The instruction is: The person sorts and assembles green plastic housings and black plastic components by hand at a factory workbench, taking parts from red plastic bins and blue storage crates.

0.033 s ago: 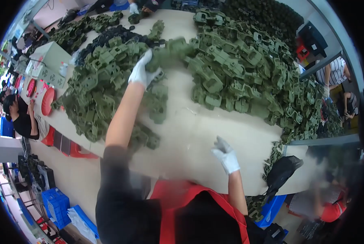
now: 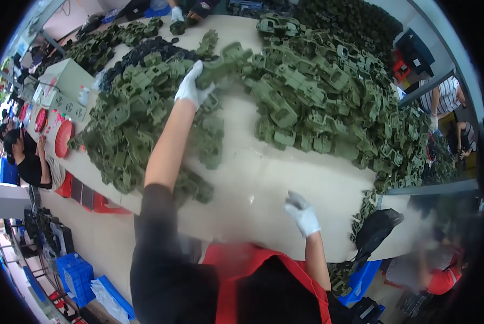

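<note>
My left hand (image 2: pixel 191 89), in a white glove, reaches far out over the table. It is closed around the near end of an olive-green moulded plastic part (image 2: pixel 230 60). This part stretches to the right, across the gap between two heaps. Below and left of that hand lies the left heap of similar green parts (image 2: pixel 125 116); the larger right heap (image 2: pixel 306 94) rises beyond the gap. Low over the bare near side of the table (image 2: pixel 252 186), my right hand (image 2: pixel 303 215) is also gloved. Its fingers are slightly bent and apart, holding nothing.
Black parts (image 2: pixel 150 48) lie behind the left heap. A pale green box (image 2: pixel 66 81) and a red basin (image 2: pixel 64 138) stand at the left. A black bag (image 2: pixel 378 227) hangs by the right edge, near a metal frame bar (image 2: pixel 434 187). Other people sit or stand around.
The green part by my left hand has shifted slightly up and looks less blurred. My right hand has moved a little downward, its fingers drawn slightly closer together.
</note>
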